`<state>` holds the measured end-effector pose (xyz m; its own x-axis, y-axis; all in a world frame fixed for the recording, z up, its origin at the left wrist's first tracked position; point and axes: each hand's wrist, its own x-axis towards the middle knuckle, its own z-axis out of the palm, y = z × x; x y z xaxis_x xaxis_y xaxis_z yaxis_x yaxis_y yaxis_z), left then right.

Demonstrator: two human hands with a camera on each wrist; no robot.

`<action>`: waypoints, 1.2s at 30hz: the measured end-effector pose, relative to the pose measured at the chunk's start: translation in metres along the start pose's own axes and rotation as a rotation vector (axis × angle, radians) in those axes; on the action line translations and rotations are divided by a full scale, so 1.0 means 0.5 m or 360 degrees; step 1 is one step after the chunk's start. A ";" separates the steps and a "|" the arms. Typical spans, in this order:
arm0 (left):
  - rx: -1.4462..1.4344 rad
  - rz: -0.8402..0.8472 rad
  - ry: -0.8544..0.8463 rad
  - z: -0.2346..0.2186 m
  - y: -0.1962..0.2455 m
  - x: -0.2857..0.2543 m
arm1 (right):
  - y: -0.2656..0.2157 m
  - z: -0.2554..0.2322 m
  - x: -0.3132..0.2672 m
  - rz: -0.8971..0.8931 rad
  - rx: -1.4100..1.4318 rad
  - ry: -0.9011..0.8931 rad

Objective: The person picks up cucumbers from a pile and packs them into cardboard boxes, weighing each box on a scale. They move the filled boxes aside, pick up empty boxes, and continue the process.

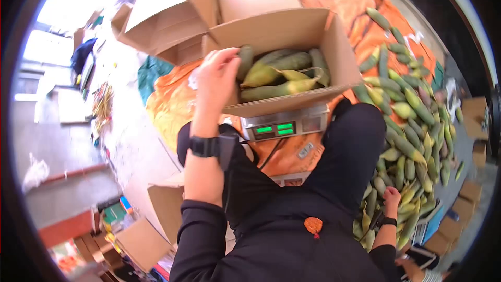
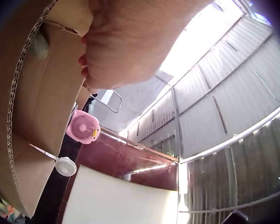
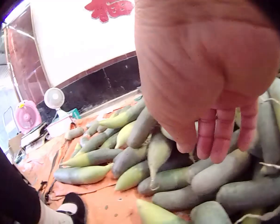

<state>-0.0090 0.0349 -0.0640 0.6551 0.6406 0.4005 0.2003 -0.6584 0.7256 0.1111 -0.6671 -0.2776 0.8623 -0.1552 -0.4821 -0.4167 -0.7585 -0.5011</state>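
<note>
- The long green vegetables lie in two places: several in the open cardboard box (image 1: 347, 61), many more heaped in the pile (image 1: 416, 105) on the orange sheet (image 1: 166, 110).
- The left hand (image 1: 215, 79) is at the box's left rim, its fingers bent and close to an upright vegetable (image 1: 245, 63) inside. Whether the fingertips touch it, or how wide the grip is, I cannot tell.
- Contact there is best kept light; leaning on the cardboard could bend the wall and upset the reading on the scale (image 1: 312, 124) beneath the box.
- The right hand (image 3: 207, 70) hangs palm-down over the pile, fingers loosely extended and apart from the thumb; nothing shows in its grip, and contact with the vegetables below is unclear.
- For a sound hold in the pile, curl the fingers round the thick middle of one vegetable rather than its thin root, which could snap.
- The pieces lie crosswise on one another, so an upper one should come free more easily; tugging a buried one could make its neighbours roll.
- In the box, lowering each piece gently alongside the others should limit bruising.
</note>
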 end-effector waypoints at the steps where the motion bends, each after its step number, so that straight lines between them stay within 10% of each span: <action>1: -0.0015 0.0014 0.0017 0.002 -0.005 -0.001 | -0.084 0.000 -0.018 0.0018 0.0101 -0.0036; 13: 0.0035 -0.0097 0.0092 -0.039 -0.009 -0.011 | -0.510 0.031 -0.049 -0.0522 0.0396 -0.0329; 23: -0.0191 -0.0095 0.0390 -0.162 0.030 -0.044 | -0.893 0.059 -0.126 -0.1530 0.0434 -0.0702; 27: 0.0177 -0.0151 0.0441 -0.262 0.001 -0.150 | -0.973 0.127 -0.210 -0.1686 0.0331 -0.0891; 36: 0.0733 -0.1283 0.0252 -0.406 -0.050 -0.605 | -1.001 0.247 -0.305 -0.1922 -0.0174 -0.0893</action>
<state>-0.3601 -0.0623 -0.0896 0.0938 0.9951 -0.0303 0.8407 -0.0629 0.5379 0.1528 -0.1855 -0.0420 0.4262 0.9044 -0.0217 0.5664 -0.2855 -0.7731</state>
